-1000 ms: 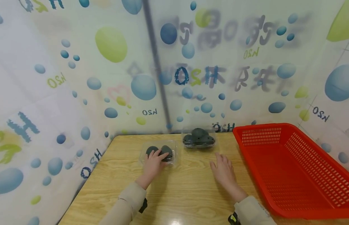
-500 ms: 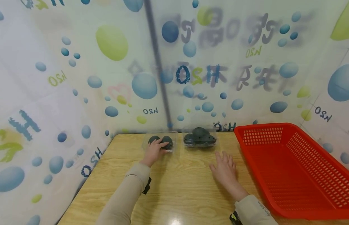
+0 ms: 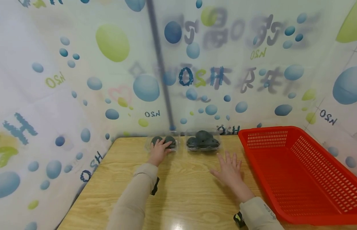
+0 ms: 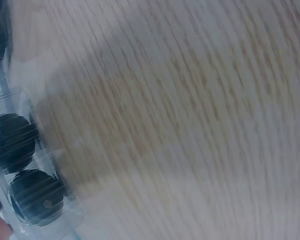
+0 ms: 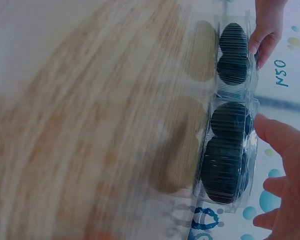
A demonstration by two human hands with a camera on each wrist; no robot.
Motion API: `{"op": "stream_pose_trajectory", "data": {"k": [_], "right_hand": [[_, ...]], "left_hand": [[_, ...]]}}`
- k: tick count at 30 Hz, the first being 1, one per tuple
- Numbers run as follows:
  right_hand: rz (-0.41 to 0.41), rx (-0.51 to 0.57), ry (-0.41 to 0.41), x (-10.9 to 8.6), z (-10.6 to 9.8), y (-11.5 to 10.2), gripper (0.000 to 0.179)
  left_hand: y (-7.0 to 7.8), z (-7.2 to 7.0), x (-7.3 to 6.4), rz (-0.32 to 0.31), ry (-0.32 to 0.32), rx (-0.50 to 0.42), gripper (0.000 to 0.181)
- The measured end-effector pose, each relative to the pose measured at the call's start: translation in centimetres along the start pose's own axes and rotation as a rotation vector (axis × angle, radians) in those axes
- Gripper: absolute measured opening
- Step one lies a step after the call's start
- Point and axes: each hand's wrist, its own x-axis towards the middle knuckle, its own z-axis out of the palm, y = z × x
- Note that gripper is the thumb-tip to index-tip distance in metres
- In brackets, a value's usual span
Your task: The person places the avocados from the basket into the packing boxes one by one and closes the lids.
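Two clear plastic boxes of dark green avocados stand side by side at the table's back edge. My left hand (image 3: 159,152) lies over the front of the left box (image 3: 148,147), fingers spread on top of its avocados (image 3: 170,140). In the right wrist view, that hand's thumb and a finger touch the box's upper side. My right hand (image 3: 230,169) hovers with spread fingers in front and to the right of the right box (image 3: 202,148), holding nothing. The right box's avocados (image 3: 203,135) are heaped, one above the others.
A large red plastic basket (image 3: 260,179) with perforated walls stands to the right, close by my right forearm. Behind the wooden table (image 3: 184,191) hangs a white sheet (image 3: 120,73) printed with blue and green drops.
The left box has slid away from me to the back edge, level with the right box, with my left hand on it. My right hand's fingers have spread wider.
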Motion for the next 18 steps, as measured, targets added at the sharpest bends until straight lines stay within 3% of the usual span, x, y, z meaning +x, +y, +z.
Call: {"op": "stream_pose_trajectory", "data": {"k": [10,18], "right_hand": [[-0.04,-0.011,-0.005,-0.1,-0.1,0.4,0.078],[-0.055,-0.01,-0.013,-0.1,-0.3,0.9,0.078]], "left_hand": [[0.2,0.1,0.2,0.016,0.031,-0.01,0.042],[1.0,-0.6,-1.5,-0.072,0.002,0.061,0.07]]}}
